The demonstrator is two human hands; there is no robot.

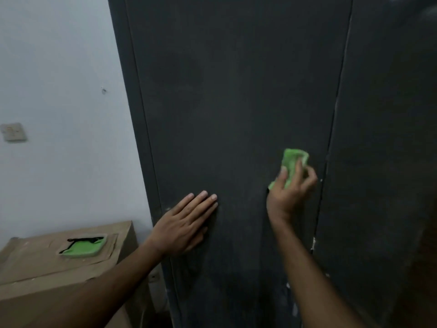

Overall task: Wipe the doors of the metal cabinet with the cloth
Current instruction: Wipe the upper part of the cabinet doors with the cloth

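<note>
My left hand lies flat, fingers straight, low on the left door, probably bracing it against my push. Farther up, my right hand grips the bunched cloth, pressing it near that door's right edge, beside the seam.

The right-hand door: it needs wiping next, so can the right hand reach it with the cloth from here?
Probably yes. The right hand holds the cloth beside the seam, with nothing between it and the right-hand door.
</note>
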